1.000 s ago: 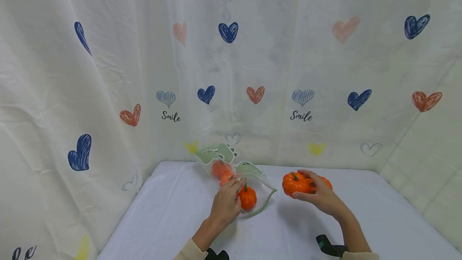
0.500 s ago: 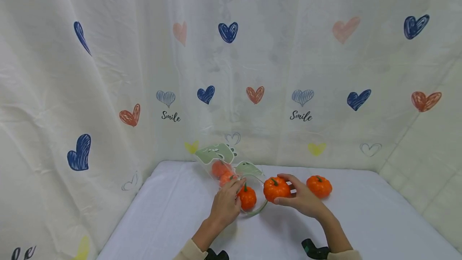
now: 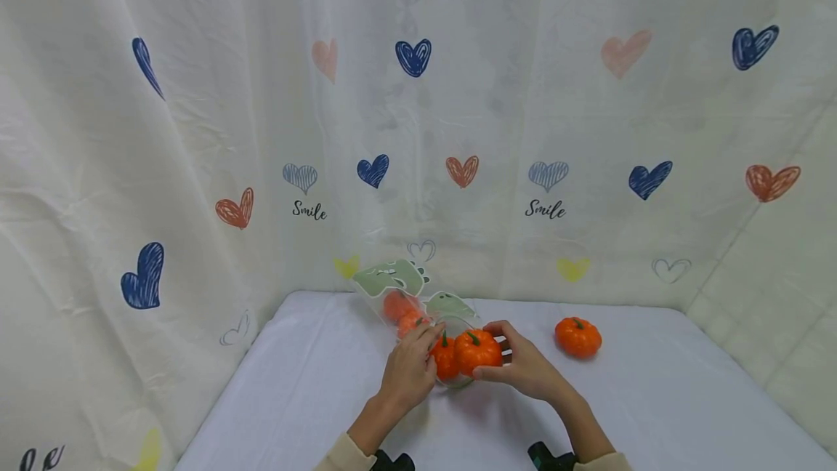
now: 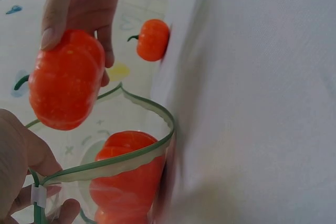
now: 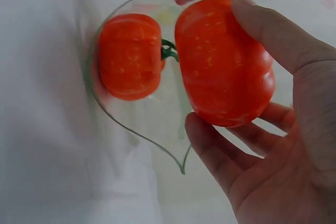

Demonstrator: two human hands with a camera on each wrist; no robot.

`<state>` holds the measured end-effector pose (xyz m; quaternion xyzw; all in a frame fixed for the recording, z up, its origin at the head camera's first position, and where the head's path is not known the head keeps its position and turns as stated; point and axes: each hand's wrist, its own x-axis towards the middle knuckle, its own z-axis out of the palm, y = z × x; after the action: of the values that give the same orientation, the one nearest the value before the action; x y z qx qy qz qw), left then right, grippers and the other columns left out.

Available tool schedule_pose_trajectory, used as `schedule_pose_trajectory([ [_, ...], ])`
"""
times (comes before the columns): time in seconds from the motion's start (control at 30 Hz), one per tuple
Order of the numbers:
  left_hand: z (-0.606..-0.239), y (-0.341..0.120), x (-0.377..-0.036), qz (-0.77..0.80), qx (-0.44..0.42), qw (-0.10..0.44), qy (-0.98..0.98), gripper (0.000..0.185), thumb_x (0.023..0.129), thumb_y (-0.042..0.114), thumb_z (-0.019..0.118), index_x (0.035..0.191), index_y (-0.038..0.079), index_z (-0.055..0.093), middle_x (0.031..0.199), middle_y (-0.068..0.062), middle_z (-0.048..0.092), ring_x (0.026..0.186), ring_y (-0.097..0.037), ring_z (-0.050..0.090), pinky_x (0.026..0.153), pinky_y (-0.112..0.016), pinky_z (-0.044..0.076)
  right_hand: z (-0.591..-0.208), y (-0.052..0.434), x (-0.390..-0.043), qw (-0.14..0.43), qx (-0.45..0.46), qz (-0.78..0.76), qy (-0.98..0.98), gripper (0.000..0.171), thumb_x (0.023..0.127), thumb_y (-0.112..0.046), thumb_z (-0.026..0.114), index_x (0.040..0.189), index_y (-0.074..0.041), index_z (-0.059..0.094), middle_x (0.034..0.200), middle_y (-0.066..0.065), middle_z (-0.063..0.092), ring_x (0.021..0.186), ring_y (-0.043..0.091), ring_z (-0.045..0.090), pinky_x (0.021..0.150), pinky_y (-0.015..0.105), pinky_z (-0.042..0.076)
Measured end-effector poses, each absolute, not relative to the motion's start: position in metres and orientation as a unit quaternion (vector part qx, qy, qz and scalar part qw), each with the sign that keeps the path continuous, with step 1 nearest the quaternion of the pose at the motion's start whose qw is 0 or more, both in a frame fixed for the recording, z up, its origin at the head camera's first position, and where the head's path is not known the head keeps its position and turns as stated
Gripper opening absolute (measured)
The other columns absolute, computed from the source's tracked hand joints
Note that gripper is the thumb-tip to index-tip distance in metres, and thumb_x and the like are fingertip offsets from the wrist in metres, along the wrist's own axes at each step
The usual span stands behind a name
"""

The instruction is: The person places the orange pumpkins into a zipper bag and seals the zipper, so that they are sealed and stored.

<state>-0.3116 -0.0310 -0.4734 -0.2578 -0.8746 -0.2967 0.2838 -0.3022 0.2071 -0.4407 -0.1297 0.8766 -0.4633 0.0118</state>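
White heart-print curtain (image 3: 196, 129) behind, white table (image 3: 654, 413) below. We have a clear green-rimmed bag (image 3: 451, 307) lying near the table's back edge, mouth toward us, with at least three small orange pumpkins inside; the nearest pumpkin in the bag (image 3: 445, 358) sits right at the opening. Our left hand (image 3: 408, 369) pinches the bag rim, keeping the mouth open. Our right hand (image 3: 523, 365), fingers and thumb curled around the held pumpkin (image 3: 477, 351), has moved left from the table's right side over the last second and is now at the bag mouth, so insertion looks imminent. One loose pumpkin (image 3: 578, 336) remains on the table, well right of the bag.
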Motion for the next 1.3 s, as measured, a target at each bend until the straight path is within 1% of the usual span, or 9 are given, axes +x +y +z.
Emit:
schedule_pose_trajectory([
  [0.17, -0.473, -0.030, -0.311, -0.295, -0.253, 0.276, -0.879, 0.058, 0.082, -0.003, 0.075, 0.137, 0.013, 0.065, 0.132, -0.005, 0.069, 0.120, -0.023, 0.067, 0.098, -0.040, 0.058, -0.446, 0.197, -0.302, -0.005, -0.117, -0.474, 0.873, 0.077, 0.077, -0.037, 0.089, 0.139, -0.012, 0.049, 0.139, 0.009, 0.054, 0.110, 0.023, 0.058, 0.088, 0.039, 0.060],
  [0.3, -0.473, -0.030, -0.312, -0.292, -0.252, 0.271, -0.882, 0.059, 0.083, -0.002, 0.075, 0.139, 0.014, 0.064, 0.133, -0.004, 0.068, 0.121, -0.023, 0.067, 0.098, -0.039, 0.058, -0.451, 0.191, -0.302, -0.024, -0.110, -0.467, 0.877, 0.076, 0.077, -0.038, 0.089, 0.137, -0.012, 0.050, 0.138, 0.008, 0.055, 0.107, 0.022, 0.058, 0.086, 0.038, 0.060],
  [0.57, -0.473, -0.031, -0.311, -0.292, -0.255, 0.272, -0.881, 0.059, 0.083, -0.003, 0.075, 0.138, 0.013, 0.064, 0.133, -0.005, 0.068, 0.121, -0.024, 0.067, 0.098, -0.039, 0.058, -0.460, 0.182, -0.305, -0.083, -0.063, -0.434, 0.895, 0.082, 0.077, -0.042, 0.088, 0.139, -0.005, 0.050, 0.134, 0.014, 0.059, 0.103, 0.023, 0.062, 0.083, 0.038, 0.062],
  [0.73, -0.473, -0.031, -0.312, -0.290, -0.260, 0.273, -0.880, 0.058, 0.083, -0.003, 0.075, 0.138, 0.013, 0.064, 0.133, -0.005, 0.068, 0.120, -0.023, 0.067, 0.096, -0.037, 0.059, -0.466, 0.181, -0.310, -0.113, -0.032, -0.408, 0.906, 0.083, 0.078, -0.047, 0.086, 0.138, -0.003, 0.050, 0.132, 0.016, 0.057, 0.096, 0.022, 0.058, 0.081, 0.034, 0.057],
  [0.8, -0.474, -0.030, -0.312, -0.287, -0.262, 0.274, -0.880, 0.059, 0.083, -0.003, 0.075, 0.138, 0.013, 0.064, 0.133, -0.005, 0.068, 0.119, -0.023, 0.068, 0.095, -0.036, 0.060, -0.468, 0.182, -0.311, -0.123, -0.022, -0.393, 0.911, 0.083, 0.078, -0.051, 0.085, 0.137, -0.003, 0.050, 0.131, 0.016, 0.056, 0.096, 0.022, 0.058, 0.082, 0.036, 0.057],
  [0.97, -0.474, -0.030, -0.313, -0.277, -0.262, 0.277, -0.882, 0.057, 0.083, -0.002, 0.075, 0.137, 0.013, 0.065, 0.132, -0.005, 0.069, 0.118, -0.023, 0.068, 0.095, -0.036, 0.060, -0.471, 0.182, -0.311, -0.147, 0.002, -0.362, 0.921, 0.084, 0.078, -0.054, 0.084, 0.135, -0.002, 0.050, 0.129, 0.021, 0.054, 0.102, 0.032, 0.063, 0.092, 0.053, 0.058],
  [1.03, -0.474, -0.029, -0.312, -0.273, -0.264, 0.278, -0.882, 0.056, 0.083, -0.002, 0.074, 0.136, 0.012, 0.066, 0.131, -0.005, 0.069, 0.118, -0.023, 0.068, 0.096, -0.037, 0.060, -0.472, 0.182, -0.310, -0.152, 0.010, -0.351, 0.924, 0.084, 0.078, -0.053, 0.083, 0.135, -0.002, 0.049, 0.128, 0.022, 0.053, 0.102, 0.035, 0.064, 0.094, 0.057, 0.057],
  [1.17, -0.475, -0.029, -0.312, -0.272, -0.269, 0.281, -0.880, 0.054, 0.083, -0.002, 0.074, 0.135, 0.012, 0.066, 0.129, -0.005, 0.070, 0.116, -0.022, 0.068, 0.095, -0.036, 0.060, -0.473, 0.183, -0.311, -0.160, 0.020, -0.324, 0.932, 0.082, 0.078, -0.052, 0.084, 0.134, -0.002, 0.049, 0.124, 0.023, 0.052, 0.095, 0.037, 0.065, 0.089, 0.059, 0.058],
  [1.3, -0.476, -0.029, -0.311, -0.273, -0.273, 0.279, -0.879, 0.054, 0.083, -0.001, 0.074, 0.136, 0.012, 0.066, 0.127, -0.004, 0.070, 0.114, -0.020, 0.068, 0.094, -0.034, 0.060, -0.473, 0.183, -0.310, -0.157, 0.031, -0.305, 0.939, 0.083, 0.077, -0.051, 0.085, 0.135, -0.003, 0.049, 0.123, 0.023, 0.051, 0.088, 0.037, 0.066, 0.082, 0.059, 0.060],
])
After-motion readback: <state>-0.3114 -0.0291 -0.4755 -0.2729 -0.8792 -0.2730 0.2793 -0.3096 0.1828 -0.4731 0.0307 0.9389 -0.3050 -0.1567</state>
